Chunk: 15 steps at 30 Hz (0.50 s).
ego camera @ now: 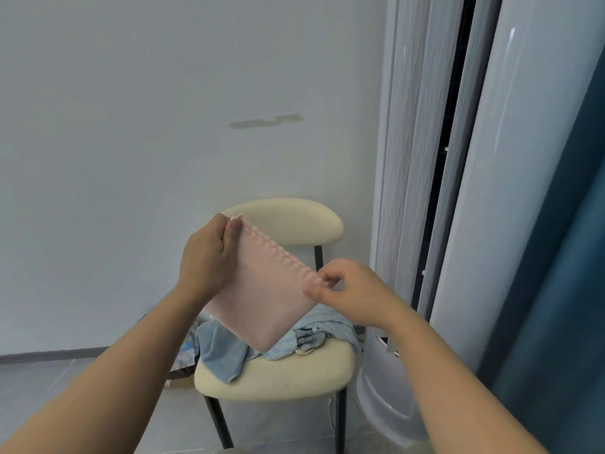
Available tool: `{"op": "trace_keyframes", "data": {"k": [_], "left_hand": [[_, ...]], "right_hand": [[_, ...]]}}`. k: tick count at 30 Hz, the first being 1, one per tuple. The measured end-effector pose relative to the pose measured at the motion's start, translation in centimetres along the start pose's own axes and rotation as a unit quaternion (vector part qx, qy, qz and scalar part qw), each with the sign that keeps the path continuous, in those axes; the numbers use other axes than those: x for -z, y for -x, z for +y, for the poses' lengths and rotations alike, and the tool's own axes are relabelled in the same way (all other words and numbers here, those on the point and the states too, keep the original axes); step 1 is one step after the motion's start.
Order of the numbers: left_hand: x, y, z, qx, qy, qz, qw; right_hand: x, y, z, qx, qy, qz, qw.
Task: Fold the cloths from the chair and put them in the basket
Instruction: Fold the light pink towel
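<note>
- The left hand (209, 253) has its grip closed on the upper left corner of the pink cloth (268, 299).
- The right hand (353, 296) pinches the opposite top corner, lower and to the right.
- The pink cloth hangs doubled between them, above the chair (281, 378).
- Crumpled blue cloths (222, 352) lie on the seat.

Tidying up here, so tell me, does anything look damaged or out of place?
A grey-brown patch, possibly peeled paint, mars the wall above the chair. On its seat, blue cloths lie crumpled, one drooping over the front edge.
</note>
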<state>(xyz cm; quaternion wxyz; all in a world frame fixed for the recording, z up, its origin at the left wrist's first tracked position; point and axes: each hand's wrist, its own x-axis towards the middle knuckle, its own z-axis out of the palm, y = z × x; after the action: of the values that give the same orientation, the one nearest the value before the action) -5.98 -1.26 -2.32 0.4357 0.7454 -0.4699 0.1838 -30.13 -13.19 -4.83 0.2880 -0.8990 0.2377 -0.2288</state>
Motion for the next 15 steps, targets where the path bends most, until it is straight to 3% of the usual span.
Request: {"op": "trace_keyframes", "data": {"k": [3,5,9,12,15], "left_hand": [[-0.1,0.4,-0.5,0.035,0.015,-0.013,0.999],[-0.3,0.5,-0.5,0.054,0.021,-0.025,0.998],[-0.7,0.7,-0.3,0.063,0.024,-0.037,0.997],[-0.8,0.8,-0.1,0.073,0.036,-0.033,0.996],[-0.8,0.8,-0.3,0.098,0.045,-0.043,0.993]], "right_hand": [[1.1,0.1,-0.5,-0.024,-0.161,-0.065,0.985],[1.7,0.0,-0.7,-0.028,-0.134,-0.077,0.988],[2.0,-0.9,-0.5,-0.069,0.02,-0.058,0.996],[2.5,-0.7,-1.0,-0.058,0.009,-0.061,0.996],[3.1,-0.1,-1.8,-0.029,-0.084,-0.074,0.993]]}}
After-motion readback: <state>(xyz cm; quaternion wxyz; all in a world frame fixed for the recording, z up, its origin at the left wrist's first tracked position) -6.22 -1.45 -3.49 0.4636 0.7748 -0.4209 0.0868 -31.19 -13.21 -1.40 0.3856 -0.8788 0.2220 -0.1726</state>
